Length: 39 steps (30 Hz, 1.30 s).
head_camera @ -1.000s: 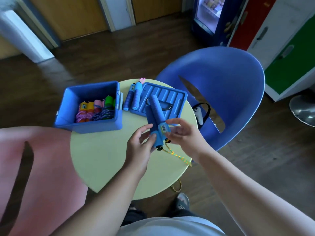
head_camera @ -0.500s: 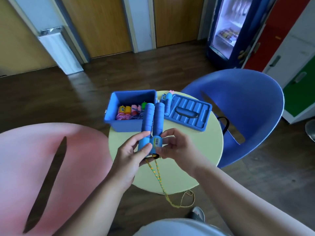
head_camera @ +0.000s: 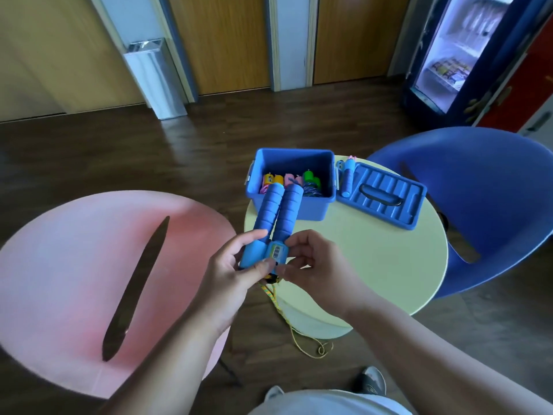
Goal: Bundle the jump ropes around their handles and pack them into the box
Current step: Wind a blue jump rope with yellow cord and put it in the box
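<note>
Two blue foam jump rope handles lie side by side, pointing away from me. My left hand grips their near ends, and my right hand pinches the same ends from the right. A yellow braided rope hangs from the handles down to the floor. Behind them stands the open blue box on the round pale table, with several bundled ropes inside. Another blue-handled rope lies between the box and its lid.
A pink chair stands at my left and a blue chair at the right of the table. My feet are under the table edge. A lit drinks fridge is at the far right.
The handles have risen toward me and now stand in front of the box. The view has tilted up, and more rope hangs down to the floor.
</note>
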Available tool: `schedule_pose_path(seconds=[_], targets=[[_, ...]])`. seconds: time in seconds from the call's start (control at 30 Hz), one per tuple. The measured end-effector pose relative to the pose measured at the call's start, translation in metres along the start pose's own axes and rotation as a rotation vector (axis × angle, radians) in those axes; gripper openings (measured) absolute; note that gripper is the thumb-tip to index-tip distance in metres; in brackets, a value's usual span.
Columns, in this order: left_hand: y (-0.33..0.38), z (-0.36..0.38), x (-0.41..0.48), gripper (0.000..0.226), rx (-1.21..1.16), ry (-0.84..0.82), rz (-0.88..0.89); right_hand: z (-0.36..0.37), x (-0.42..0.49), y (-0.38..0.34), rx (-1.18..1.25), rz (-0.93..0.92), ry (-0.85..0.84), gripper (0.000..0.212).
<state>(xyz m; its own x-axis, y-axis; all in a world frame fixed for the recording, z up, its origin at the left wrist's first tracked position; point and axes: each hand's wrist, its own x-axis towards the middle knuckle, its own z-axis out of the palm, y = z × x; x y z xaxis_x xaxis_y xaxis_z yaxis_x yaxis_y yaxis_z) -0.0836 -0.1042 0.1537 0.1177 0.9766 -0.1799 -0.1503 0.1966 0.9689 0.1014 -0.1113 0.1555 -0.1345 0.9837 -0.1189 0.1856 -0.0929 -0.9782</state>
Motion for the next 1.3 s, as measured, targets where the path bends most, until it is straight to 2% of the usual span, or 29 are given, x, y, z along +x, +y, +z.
schedule_pose_path(seconds=[0.1,0.2,0.27,0.3,0.37,0.47,0.57,0.63,0.77,0.83,1.0,1.07,1.13,1.3], targets=[[0.008,-0.015,-0.003,0.044,-0.028,-0.044,-0.040,0.004,-0.004,0.000,-0.042,-0.060,-0.038,0.030],[0.021,-0.028,-0.004,0.039,-0.051,-0.178,-0.116,-0.009,0.000,0.000,-0.137,-0.065,0.153,0.029],[0.031,-0.035,-0.004,0.039,-0.057,-0.266,-0.174,-0.027,0.005,-0.010,-0.027,-0.007,0.252,0.036],[0.036,-0.036,-0.003,0.040,-0.049,-0.317,-0.202,-0.038,0.007,-0.017,0.048,0.017,0.232,0.045],[0.046,-0.035,0.000,0.041,-0.036,-0.417,-0.248,-0.059,0.010,-0.030,0.167,0.045,0.071,0.056],[0.056,-0.025,0.009,0.045,-0.040,-0.528,-0.294,-0.075,0.011,-0.041,0.133,0.035,-0.189,0.041],[0.063,-0.007,0.019,0.054,-0.010,-0.594,-0.297,-0.083,0.010,-0.040,0.061,-0.006,-0.188,0.021],[0.064,0.010,0.026,0.048,-0.039,-0.525,-0.275,-0.094,0.009,-0.038,0.125,-0.014,-0.099,0.011],[0.053,0.057,0.041,0.040,0.084,-0.131,-0.077,-0.123,0.014,-0.037,0.189,-0.051,0.150,0.009],[0.042,0.082,0.045,0.033,0.182,0.008,0.011,-0.131,0.016,-0.039,0.216,-0.078,0.213,0.011],[0.028,0.122,0.046,0.002,0.290,0.321,0.210,-0.142,0.016,-0.042,0.252,-0.091,0.185,0.017],[0.032,0.127,0.047,0.005,0.270,0.353,0.206,-0.148,0.015,-0.043,0.299,-0.040,0.129,0.012],[0.036,0.126,0.047,0.010,0.249,0.388,0.179,-0.156,0.012,-0.043,0.243,-0.010,0.069,0.019],[0.038,0.124,0.041,0.008,0.315,0.418,0.213,-0.158,0.002,-0.041,0.146,-0.095,-0.045,0.018]])
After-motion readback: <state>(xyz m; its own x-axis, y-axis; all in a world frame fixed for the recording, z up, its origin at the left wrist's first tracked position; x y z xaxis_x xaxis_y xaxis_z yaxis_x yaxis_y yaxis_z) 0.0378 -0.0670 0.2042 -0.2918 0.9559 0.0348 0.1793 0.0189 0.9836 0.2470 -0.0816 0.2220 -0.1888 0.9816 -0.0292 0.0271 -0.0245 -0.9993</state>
